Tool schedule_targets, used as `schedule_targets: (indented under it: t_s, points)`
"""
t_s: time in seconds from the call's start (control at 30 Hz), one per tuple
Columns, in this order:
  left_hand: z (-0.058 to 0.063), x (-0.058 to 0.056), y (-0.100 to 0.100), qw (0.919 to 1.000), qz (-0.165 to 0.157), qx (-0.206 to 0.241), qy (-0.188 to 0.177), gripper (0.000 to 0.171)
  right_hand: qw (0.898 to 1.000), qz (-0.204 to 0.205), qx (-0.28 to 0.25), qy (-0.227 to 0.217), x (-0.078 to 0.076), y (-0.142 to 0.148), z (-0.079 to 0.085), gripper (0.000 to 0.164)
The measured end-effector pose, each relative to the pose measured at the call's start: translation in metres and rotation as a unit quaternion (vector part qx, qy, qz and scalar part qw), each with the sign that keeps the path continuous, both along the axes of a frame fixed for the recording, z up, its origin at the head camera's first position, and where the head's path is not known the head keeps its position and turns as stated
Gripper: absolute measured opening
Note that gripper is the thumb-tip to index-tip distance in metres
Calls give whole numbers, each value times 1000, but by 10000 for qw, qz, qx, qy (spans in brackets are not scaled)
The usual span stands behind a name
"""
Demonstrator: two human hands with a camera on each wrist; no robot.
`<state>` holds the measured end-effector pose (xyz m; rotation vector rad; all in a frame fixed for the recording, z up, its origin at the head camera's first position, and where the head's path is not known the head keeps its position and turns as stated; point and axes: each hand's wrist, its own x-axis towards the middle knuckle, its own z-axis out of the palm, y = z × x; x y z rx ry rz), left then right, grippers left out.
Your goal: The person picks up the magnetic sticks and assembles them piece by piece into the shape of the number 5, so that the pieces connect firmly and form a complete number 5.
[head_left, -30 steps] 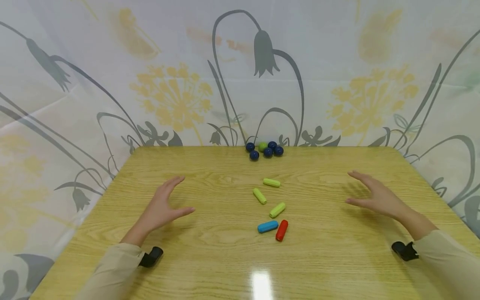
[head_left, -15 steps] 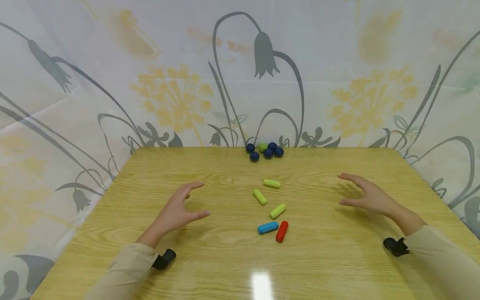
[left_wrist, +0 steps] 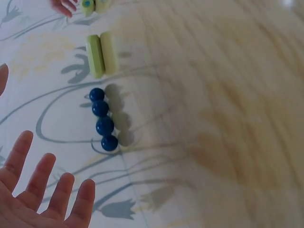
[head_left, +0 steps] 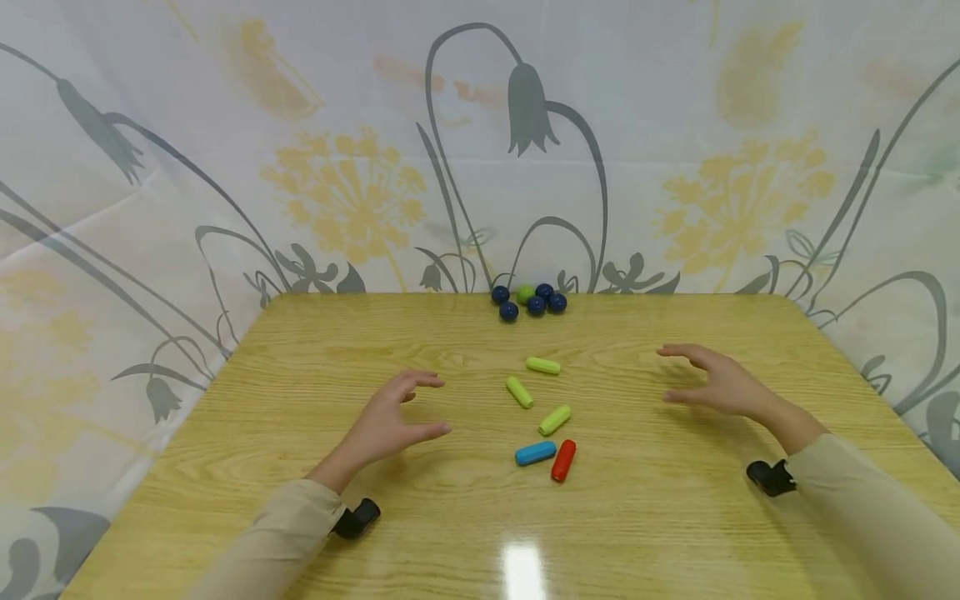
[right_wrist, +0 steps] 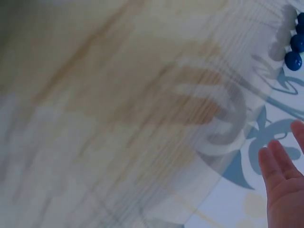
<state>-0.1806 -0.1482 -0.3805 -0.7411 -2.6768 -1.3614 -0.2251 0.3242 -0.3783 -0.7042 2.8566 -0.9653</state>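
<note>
My left hand [head_left: 386, 425] hovers over the table left of the coloured sticks, thumb and fingers apart, holding nothing. On the other side, my right hand [head_left: 723, 385] is also spread and holds nothing. Between them lie three lime-green faceted sticks: a far one [head_left: 543, 365], a middle one [head_left: 519, 392] and a nearer one [head_left: 555, 420]. Closer to me, a blue stick [head_left: 536, 453] almost touches a red stick [head_left: 564, 461]. In the left wrist view a green stick [left_wrist: 95, 56] stands out beyond the left fingers [left_wrist: 56, 190].
At the table's far edge sit several dark blue balls [head_left: 536, 305] around a green ball [head_left: 526, 293]. A flower-printed cloth [head_left: 480, 192] rises right behind that edge. Glossy wood-grain tabletop [head_left: 420, 533] spreads around both hands. A black wrist camera [head_left: 356, 518] hangs under the left sleeve.
My left hand has moved right, toward the sticks. The right hand has come in a little to the left. Sticks and balls have stayed in place.
</note>
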Motion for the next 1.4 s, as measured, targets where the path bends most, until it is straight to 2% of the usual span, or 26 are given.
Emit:
schedule_targets:
  t_s: [0.33, 0.47, 0.8, 1.17, 1.4]
  points:
    - [-3, -2, 24, 9988, -242, 181, -377, 48, 9997, 149, -95, -161, -10, -11, 0, 63]
    - [-3, -2, 33, 9984, -367, 136, -410, 44, 9995, 136, -105, -254, -14, -15, 0, 64]
    - [-5, -2, 52, 9961, -643, -3, -597, 39, 9995, 270, -122, -140, -26, -27, -6, 63]
    - [-3, -2, 70, 9888, -1021, -235, -1060, 35, 9993, 313, -27, -209, -39, -43, -5, 63]
    - [-5, -2, 82, 9833, -1026, -384, -1453, 34, 9992, 390, -5, -84, -50, -50, -3, 61]
